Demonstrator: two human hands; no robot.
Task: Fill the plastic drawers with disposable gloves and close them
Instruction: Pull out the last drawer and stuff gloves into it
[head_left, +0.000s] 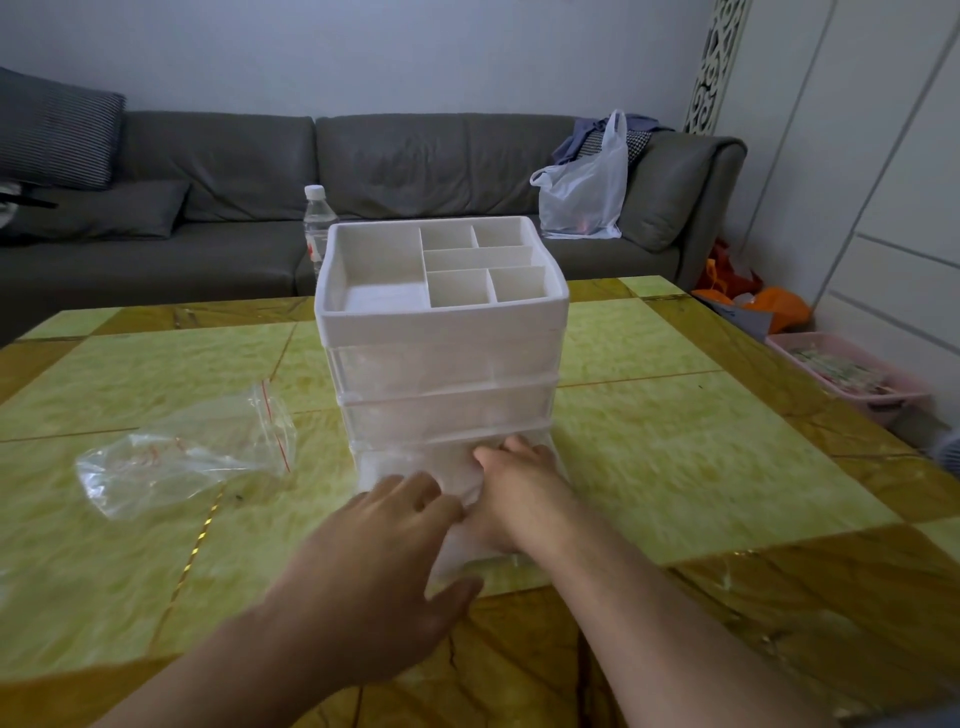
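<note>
While the person is leaning over the table: both hands are down at the bottom drawer.
Drawer box: a white plastic drawer unit (441, 332) is standing upright in the middle of the yellow-green table (675, 457), with an open tray of little compartments on top.
Upper drawers: the two see-through drawers under the tray are sitting pushed in.
Bottom drawer: the lowest drawer (415, 467) is sticking out toward the person, and it is blurry.
Gloves: thin, see-through disposable gloves (457, 551) are lying in the bottom drawer, under the hands.
Left hand: the left hand (384, 566) is lying flat with its fingers spread, pressing on the gloves at the front of the drawer, thumb pointing out to the side.
Right hand: the right hand (524, 493) is reaching deeper into the drawer with fingers stretched forward, pushing the gloves down; I cannot tell if it is pinching any.
Zip bag: a clear zip bag (187, 462) with a red strip is lying crumpled on the table, left of the drawer box and apart from it.
Bottle: a water bottle (318, 223) is standing just behind the drawer box.
Sofa: a grey sofa (260, 171) is sitting behind the table.
Shopping bag: a white plastic bag (584, 192) is sitting on the sofa, to the right.
</note>
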